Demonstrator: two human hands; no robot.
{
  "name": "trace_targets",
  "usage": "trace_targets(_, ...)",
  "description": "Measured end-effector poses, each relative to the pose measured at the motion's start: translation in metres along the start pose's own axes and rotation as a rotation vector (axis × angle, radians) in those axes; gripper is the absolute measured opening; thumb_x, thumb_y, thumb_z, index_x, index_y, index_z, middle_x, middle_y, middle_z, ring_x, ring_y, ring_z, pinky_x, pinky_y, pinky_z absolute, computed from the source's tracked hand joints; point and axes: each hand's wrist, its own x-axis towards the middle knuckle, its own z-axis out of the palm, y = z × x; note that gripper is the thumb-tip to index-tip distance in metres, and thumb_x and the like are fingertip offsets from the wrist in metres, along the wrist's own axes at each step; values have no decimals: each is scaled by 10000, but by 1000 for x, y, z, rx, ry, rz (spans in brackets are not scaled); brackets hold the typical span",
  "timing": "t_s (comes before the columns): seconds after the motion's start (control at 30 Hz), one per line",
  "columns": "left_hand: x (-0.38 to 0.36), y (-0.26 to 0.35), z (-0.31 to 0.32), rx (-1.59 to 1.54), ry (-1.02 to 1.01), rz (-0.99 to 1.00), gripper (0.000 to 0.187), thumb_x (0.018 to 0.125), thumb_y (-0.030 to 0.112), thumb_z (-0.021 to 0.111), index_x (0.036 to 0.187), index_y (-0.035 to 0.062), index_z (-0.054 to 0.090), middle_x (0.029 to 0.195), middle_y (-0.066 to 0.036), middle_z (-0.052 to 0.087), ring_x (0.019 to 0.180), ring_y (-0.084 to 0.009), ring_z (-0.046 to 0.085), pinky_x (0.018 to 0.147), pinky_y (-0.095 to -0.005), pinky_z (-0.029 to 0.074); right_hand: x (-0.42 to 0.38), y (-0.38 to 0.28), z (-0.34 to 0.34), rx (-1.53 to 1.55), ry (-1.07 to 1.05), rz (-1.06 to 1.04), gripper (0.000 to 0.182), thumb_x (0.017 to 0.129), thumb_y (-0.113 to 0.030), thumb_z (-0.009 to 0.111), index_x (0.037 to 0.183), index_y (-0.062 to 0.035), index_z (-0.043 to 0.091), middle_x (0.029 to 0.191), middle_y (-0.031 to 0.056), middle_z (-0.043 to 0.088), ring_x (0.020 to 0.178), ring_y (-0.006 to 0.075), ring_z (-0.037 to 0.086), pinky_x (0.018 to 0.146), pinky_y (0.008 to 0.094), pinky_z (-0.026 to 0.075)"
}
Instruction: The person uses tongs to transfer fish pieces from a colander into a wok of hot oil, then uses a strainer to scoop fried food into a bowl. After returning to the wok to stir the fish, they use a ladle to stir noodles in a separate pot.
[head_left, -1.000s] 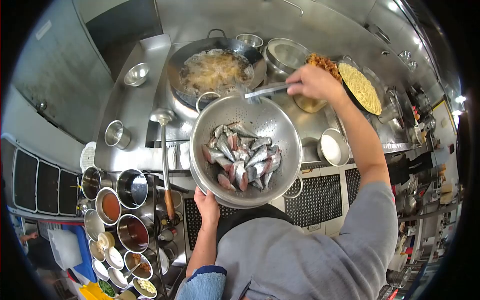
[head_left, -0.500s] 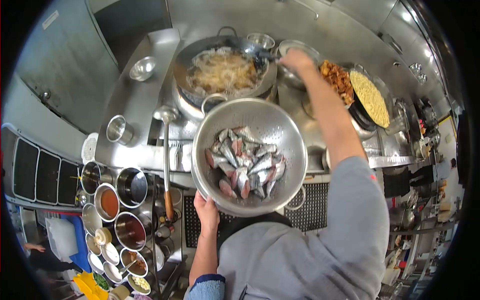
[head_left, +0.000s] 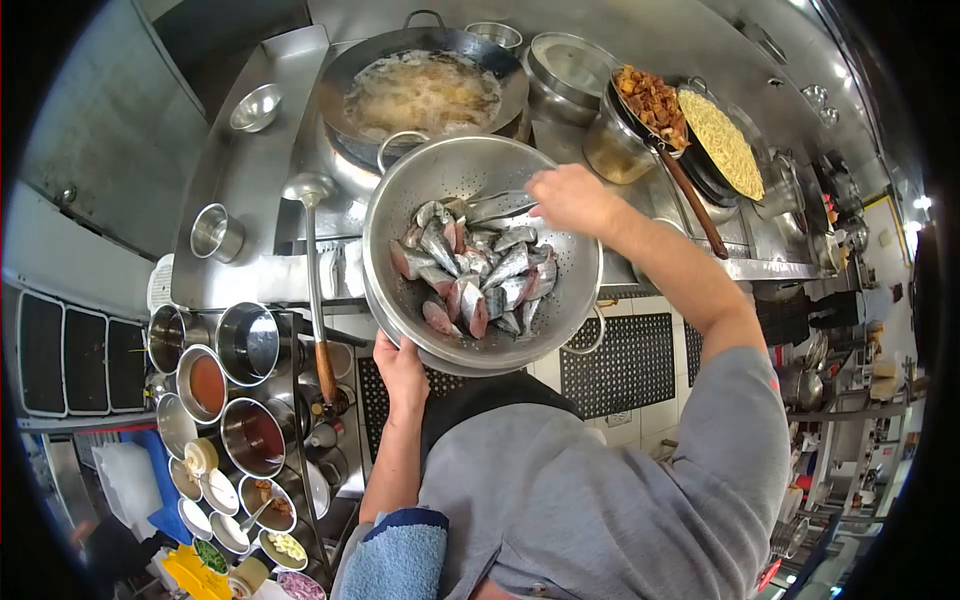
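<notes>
My left hand (head_left: 402, 372) grips the near-left edge of a large steel colander (head_left: 570, 285), which seems to rest in another steel bowl. Cut pieces of raw silvery fish (head_left: 475, 265) lie inside. My right hand (head_left: 572, 200) is over the colander's far-right side, fingers closed around one end of a long grey, metallic-looking thing (head_left: 500, 207); its exact kind I cannot make out. That thing reaches down to the fish. Beyond the colander, a wok (head_left: 335, 95) holds bubbling oil (head_left: 425, 95) with pale pieces in it.
A ladle (head_left: 312, 190) lies left of the colander. Noodles (head_left: 720, 140) and browned pieces (head_left: 650, 105) fill pans at right, one with a wooden handle (head_left: 692, 200). Sauce pots (head_left: 253, 437) stand at lower left. A lidded pot (head_left: 572, 65) sits beside the wok.
My right hand has moved from beside the wok back to the colander. The foaming in the wok has lessened. My left hand still holds the colander.
</notes>
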Motion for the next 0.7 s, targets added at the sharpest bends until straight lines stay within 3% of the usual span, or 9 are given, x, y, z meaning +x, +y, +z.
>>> trace_targets(0.03, 0, 0, 0, -6, -2, 2, 152, 921, 28, 577, 1071, -1, 570, 991, -36, 641, 850, -95, 595, 788, -247, 482, 0, -4, 8, 9, 102, -56, 283, 818, -311, 675, 864, -33, 679, 894, 123, 694, 864, 287, 679, 733, 429, 540)
trace_targets(0.27, 2, -2, -2, 8, -11, 10, 199, 931, 29, 576, 1127, 7, 553, 1039, -54, 648, 903, -123, 622, 817, -267, 505, -14, 17, 7, 39, 205, 34, 208, 820, -288, 671, 879, -90, 693, 871, 86, 694, 867, 273, 671, 772, 395, 522)
trace_targets(0.57, 3, -10, -9, -4, -9, -5, 190, 931, 40, 584, 1116, 7, 554, 1047, -55, 645, 908, -125, 623, 815, -268, 506, -12, 15, 14, -51, 136, -33, 258, 809, -294, 683, 920, -61, 681, 930, 79, 678, 856, 260, 669, 764, 393, 516)
trace_targets(0.7, 1, -1, 1, -19, -21, 25, 175, 928, 32, 583, 1100, 11, 559, 1023, -51, 651, 883, -122, 627, 799, -265, 509, 3, 6, 20, -28, 127, -42, 253, 803, -305, 690, 943, -95, 683, 929, 70, 680, 884, 252, 666, 783, 392, 513)
